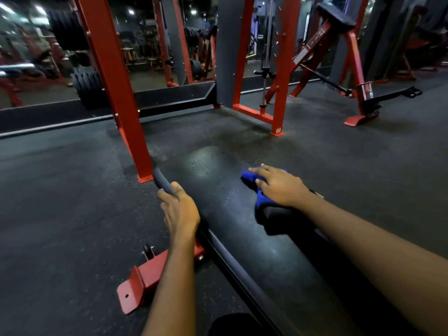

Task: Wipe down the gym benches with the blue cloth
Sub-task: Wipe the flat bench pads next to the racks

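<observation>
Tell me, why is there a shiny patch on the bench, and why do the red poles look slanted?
Head view: that patch on the bench pad is glare, likely from the ceiling lights; the wide-angle lens tilts the red post; far left background is blurry.

- Left arm reaches forward; left hand (180, 210) curls its fingers (164, 196) round the tabletop's (218, 195) left edge.
- Right arm extends; right hand (280, 186) lies flat, fingers spread, on the blue cloth (249, 177).
</observation>
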Motion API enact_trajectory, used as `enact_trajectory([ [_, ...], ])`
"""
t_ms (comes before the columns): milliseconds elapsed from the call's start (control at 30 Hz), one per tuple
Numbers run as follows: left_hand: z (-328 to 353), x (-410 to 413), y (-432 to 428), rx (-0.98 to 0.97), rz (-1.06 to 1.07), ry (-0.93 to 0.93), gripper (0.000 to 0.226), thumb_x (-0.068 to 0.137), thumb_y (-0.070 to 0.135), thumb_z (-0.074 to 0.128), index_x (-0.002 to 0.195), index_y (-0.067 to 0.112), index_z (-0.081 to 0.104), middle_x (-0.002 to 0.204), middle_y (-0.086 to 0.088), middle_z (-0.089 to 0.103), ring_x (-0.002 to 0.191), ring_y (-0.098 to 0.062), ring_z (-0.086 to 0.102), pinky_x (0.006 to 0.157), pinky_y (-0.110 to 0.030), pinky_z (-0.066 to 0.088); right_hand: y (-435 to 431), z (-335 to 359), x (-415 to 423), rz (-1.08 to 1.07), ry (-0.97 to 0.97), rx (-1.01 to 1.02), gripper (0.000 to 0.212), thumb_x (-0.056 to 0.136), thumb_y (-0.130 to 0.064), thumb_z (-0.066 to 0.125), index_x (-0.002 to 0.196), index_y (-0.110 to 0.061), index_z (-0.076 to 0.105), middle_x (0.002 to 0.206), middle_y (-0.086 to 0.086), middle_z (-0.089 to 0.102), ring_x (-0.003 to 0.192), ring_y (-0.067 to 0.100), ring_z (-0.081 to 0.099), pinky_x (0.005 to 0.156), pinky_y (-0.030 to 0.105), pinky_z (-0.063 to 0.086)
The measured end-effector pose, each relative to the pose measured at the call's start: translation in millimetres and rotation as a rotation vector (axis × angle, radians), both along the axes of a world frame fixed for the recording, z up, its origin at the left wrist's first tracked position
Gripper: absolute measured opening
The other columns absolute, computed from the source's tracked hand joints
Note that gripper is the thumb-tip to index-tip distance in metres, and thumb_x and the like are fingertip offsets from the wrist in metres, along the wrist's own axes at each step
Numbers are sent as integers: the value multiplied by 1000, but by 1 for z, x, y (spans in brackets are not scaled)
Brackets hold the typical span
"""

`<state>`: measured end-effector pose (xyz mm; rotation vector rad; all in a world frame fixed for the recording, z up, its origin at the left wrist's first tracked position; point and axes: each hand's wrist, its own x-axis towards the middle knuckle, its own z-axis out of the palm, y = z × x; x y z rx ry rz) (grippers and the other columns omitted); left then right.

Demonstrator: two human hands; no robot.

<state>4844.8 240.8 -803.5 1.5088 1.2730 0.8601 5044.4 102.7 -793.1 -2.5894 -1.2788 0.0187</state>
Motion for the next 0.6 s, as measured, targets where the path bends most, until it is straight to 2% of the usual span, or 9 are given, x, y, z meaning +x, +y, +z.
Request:
enact_trajectory([
  [100, 1, 8, 5, -14, -9, 31, 64, 103, 51, 15, 155, 15, 11, 149, -28, 35, 130, -46, 41, 106, -50, 31, 37, -1, 4, -22, -29, -5, 48, 102, -42, 33, 150, -40, 29, 161, 2, 23, 147, 25, 26, 115, 50, 29],
  [167, -2, 8, 4, -26, -7, 26, 63, 103, 51, 14, 156, 16, 10, 149, -27, 36, 132, -45, 39, 108, -49, 29, 34, -5, 6, 123, -75, -21, 50, 103, -41, 33, 152, -39, 25, 163, 3, 19, 149, 25, 21, 119, 45, 22],
  [233, -4, 8, 5, -36, -16, 17, 63, 103, 51, 14, 157, 19, 10, 150, -26, 36, 134, -44, 37, 109, -49, 28, 16, -3, 7, 245, -28, 15, 48, 104, -36, 37, 152, -38, 27, 163, 1, 18, 150, 21, 17, 122, 38, 16],
  [300, -6, 7, 5, -37, -20, 23, 63, 103, 52, 13, 158, 20, 9, 152, -24, 35, 136, -43, 36, 111, -48, 27, 15, -1, 13, 234, 9, 30, 47, 105, -30, 39, 151, -34, 32, 162, 1, 21, 149, 19, 18, 120, 32, 14],
  [400, -8, 7, 6, -28, -23, 21, 64, 103, 53, 12, 158, 21, 8, 153, -23, 33, 137, -41, 36, 112, -48, 26, 51, -1, 19, 62, -20, 47, 48, 102, -36, 36, 150, -32, 33, 160, 7, 27, 147, 23, 25, 117, 45, 26],
  [467, -10, 7, 7, -29, -15, 6, 63, 103, 52, 12, 158, 21, 9, 155, -22, 31, 138, -40, 34, 113, -47, 24, 66, -8, 15, 60, -58, 34, 53, 101, -41, 31, 152, -30, 29, 161, 11, 24, 147, 27, 24, 119, 46, 23],
  [533, -12, 7, 7, -28, -4, -15, 62, 103, 51, 12, 158, 22, 11, 156, -19, 30, 140, -38, 33, 114, -46, 23, 55, -9, 11, 203, -92, 40, 51, 104, -36, 34, 153, -26, 29, 162, 9, 21, 149, 25, 20, 122, 35, 12],
  [600, -12, 9, 7, -20, -5, -31, 61, 104, 51, 13, 157, 22, 12, 156, -18, 30, 140, -37, 33, 114, -45, 23, 38, -4, 13, 299, -35, 70, 48, 105, -27, 40, 152, -27, 31, 161, 3, 22, 150, 18, 18, 119, 23, 7],
])
